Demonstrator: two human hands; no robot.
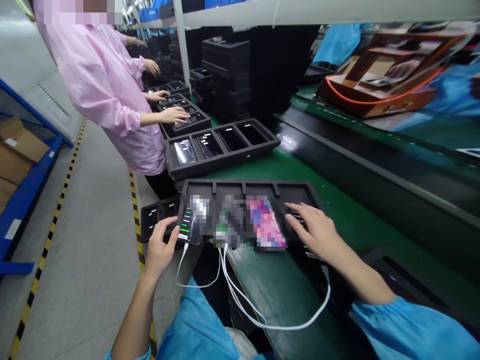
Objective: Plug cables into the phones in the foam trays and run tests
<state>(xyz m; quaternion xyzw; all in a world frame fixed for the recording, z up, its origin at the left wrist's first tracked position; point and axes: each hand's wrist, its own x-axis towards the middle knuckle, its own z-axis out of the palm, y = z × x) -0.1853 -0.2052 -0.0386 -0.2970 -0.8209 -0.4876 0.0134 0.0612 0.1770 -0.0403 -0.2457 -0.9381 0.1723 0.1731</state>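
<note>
A black foam tray (247,189) with several slots lies on the green bench in front of me, with lit phones in it. My left hand (159,247) curls round the lower left corner of the leftmost phone (187,225), thumb on its edge. My right hand (313,231) lies flat, fingers spread, over the rightmost phone (298,216), which is mostly hidden under it. A phone with a pink and blue screen (265,222) sits between them. White cables (240,295) run from the phones down past my blue sleeves.
A second black tray (221,150) with dark phones lies just beyond. A person in a pink coat (108,90) stands at the left, hands on further trays. Black tray stacks (225,65) rise behind. A dark conveyor (375,170) runs on the right. Blue shelving (22,200) lines the aisle.
</note>
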